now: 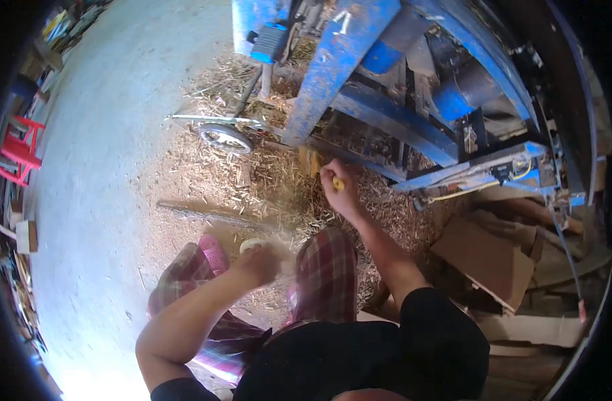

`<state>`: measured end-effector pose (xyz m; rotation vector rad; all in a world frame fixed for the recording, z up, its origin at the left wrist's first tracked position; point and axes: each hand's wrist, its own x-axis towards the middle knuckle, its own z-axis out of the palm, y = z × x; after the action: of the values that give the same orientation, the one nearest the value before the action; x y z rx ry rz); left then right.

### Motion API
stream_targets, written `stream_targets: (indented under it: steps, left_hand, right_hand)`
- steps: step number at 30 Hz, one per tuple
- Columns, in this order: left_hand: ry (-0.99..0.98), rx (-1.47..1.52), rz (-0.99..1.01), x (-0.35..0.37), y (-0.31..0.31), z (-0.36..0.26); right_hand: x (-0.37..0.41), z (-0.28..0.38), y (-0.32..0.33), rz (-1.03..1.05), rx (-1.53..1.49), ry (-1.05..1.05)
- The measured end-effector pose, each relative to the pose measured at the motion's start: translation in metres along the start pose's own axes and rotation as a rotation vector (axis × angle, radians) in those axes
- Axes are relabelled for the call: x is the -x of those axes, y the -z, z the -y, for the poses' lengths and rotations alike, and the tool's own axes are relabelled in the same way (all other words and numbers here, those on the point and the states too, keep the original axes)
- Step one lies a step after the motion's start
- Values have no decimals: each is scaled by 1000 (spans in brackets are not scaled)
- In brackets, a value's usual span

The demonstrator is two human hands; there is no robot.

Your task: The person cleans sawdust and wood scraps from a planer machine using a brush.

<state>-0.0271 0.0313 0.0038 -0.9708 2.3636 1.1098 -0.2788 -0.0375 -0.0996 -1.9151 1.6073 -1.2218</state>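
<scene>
My right hand (337, 184) is closed round the yellow handle of a tool (338, 182) beside the foot of the blue machine frame (339, 60). A yellow piece (311, 162) shows just left of that hand. Closer to my body, between my knees, my left hand (260, 264) is closed at a pale round object (250, 245); motion blur hides its exact shape. Wood chips and shavings (219, 167) cover the floor beneath and around both hands.
A long strip of wood or bark (212, 215) lies across the chips. Beyond it stands a small wheel (226, 138) by a thin bar. Cardboard (486, 257) and wood pieces lie at right. A red chair (20, 152) is at far left.
</scene>
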Motion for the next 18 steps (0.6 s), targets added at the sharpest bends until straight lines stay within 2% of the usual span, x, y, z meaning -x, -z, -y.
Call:
stream_targets:
  steps: [2,4,6,8,9,10,11,12,14,15,16,17,18]
  left_hand:
    - [-12,-26,-77,-4,-8,4]
    - [-69,-103,-63,-10,-16,12]
    - [-99,-151,-63,-21,-26,18]
    - [-123,-196,-63,-22,-30,16]
    - [-72,-160,-87,-22,-31,13]
    - [-22,-124,-109,-21,-32,12]
    - [-3,-191,-195,-20,-41,14]
    - [7,-183,-199,-18,-50,16]
    - [66,-281,-281,-15,-54,15]
    - [34,-209,-263,-11,-54,22]
    - [36,-192,-270,-9,-50,25]
    - [55,-190,-214,-3,-41,26]
    - [72,-189,-157,2,-35,25]
  right_hand:
    - [-15,54,-2,-64,91,127]
    - [-50,82,-16,-106,29,212]
    - [-95,72,-47,-188,185,287]
    - [-135,66,-69,-143,439,194]
    - [-145,45,-86,-102,447,200]
    - [-149,27,-100,-61,455,206]
    - [-142,29,-102,102,499,257]
    - [-132,30,-97,111,492,265]
    - [-109,44,-77,299,396,372]
    - [-96,58,-69,315,397,383]
    - [-84,75,-59,235,283,318]
    - [-78,83,-54,153,171,249]
    - [-83,81,-53,165,177,254]
